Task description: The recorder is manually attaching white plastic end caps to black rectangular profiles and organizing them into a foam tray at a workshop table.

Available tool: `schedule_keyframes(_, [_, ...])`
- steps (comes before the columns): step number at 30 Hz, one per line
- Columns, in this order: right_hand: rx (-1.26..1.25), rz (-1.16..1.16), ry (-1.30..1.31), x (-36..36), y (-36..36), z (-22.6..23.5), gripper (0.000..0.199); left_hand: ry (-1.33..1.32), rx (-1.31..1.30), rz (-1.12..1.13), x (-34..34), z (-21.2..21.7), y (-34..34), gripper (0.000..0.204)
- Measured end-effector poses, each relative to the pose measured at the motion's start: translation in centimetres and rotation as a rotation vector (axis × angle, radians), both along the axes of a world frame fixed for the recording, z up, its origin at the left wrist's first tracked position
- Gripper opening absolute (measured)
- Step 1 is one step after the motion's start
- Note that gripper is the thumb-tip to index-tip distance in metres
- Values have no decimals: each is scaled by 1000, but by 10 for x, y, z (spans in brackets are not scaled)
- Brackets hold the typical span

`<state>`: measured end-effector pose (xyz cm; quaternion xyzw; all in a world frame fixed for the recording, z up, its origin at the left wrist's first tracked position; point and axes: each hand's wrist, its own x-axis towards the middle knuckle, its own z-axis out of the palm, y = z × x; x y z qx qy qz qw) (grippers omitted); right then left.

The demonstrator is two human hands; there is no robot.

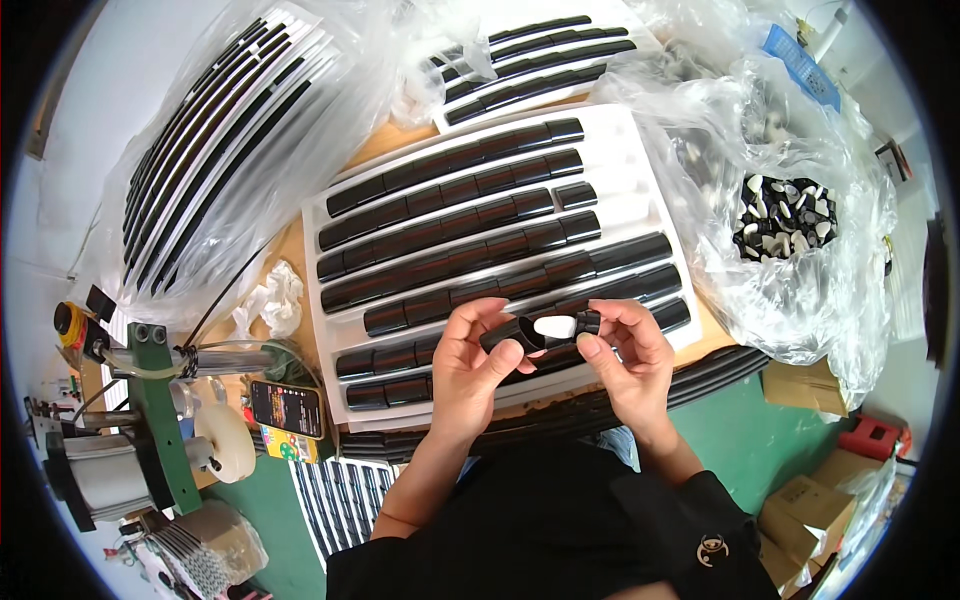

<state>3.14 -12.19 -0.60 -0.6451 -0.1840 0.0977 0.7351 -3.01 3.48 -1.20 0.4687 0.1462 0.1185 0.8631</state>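
Over the near part of a white tray, my two hands meet around small parts. My left hand closes on a glossy black hollow piece, its open end turned to the right. Thumb and fingers of my right hand pinch a small black part with a white rounded tip. The white tip points left at the hollow opening; whether it sits inside or just before it I cannot tell. Beneath, rows of glossy black pieces lie end to end in the tray's grooves.
An open plastic bag holds many small black and white parts at the right. Another loaded tray lies behind, and plastic-wrapped trays stand far left. A green-framed machine, a phone and crumpled tissue are at the left.
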Motion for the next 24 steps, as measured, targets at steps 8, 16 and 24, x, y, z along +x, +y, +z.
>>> schedule_keyframes(8, [-251,43,-200,7,-4,19,34,-45,182,-147,-6,7,-8,29])
schedule_keyframes(16, [-172,121,-99,2,-4,17,22,-53,438,-298,-12,8,-10,51])
schedule_keyframes(24, [-103,64,-122,-10,-1,17,20,-172,399,-280,-13,8,-16,45])
